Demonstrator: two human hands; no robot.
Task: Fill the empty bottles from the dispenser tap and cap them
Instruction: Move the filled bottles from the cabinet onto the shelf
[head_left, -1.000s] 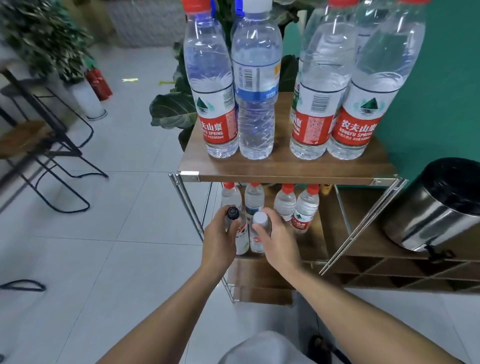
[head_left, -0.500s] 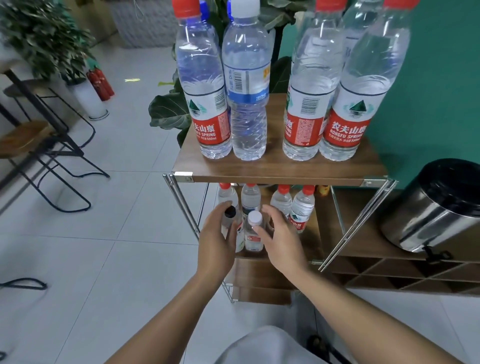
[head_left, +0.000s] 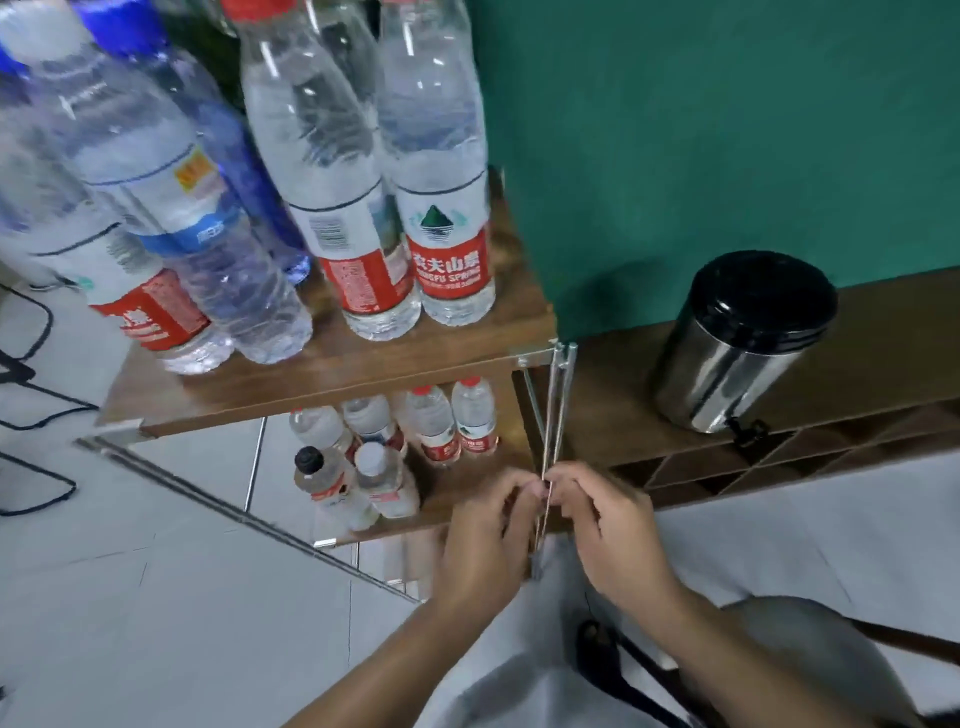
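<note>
Two small bottles stand side by side at the front of the lower shelf (head_left: 467, 519): one with a black cap (head_left: 317, 483), one with a white cap (head_left: 387, 488). Behind them are several red-capped small bottles (head_left: 439, 421). My left hand (head_left: 485, 535) and my right hand (head_left: 610, 530) hover to the right of these bottles, on either side of the rack's thin metal leg (head_left: 553, 415). Their fingers are loosely curled and hold nothing. The steel dispenser (head_left: 727, 358) with a black lid stands on the low wooden cabinet at right, its black tap (head_left: 748, 432) at the base.
Several large water bottles (head_left: 447, 208) crowd the upper wooden shelf (head_left: 322, 379). A green wall (head_left: 727, 130) rises behind the dispenser. The low cabinet (head_left: 883, 358) has open cubbies below. Black chair legs (head_left: 31, 395) stand on the tiled floor at left.
Both hands have let go of the two front bottles and pulled back to the right, by the rack's leg. My view has swung right and tilted.
</note>
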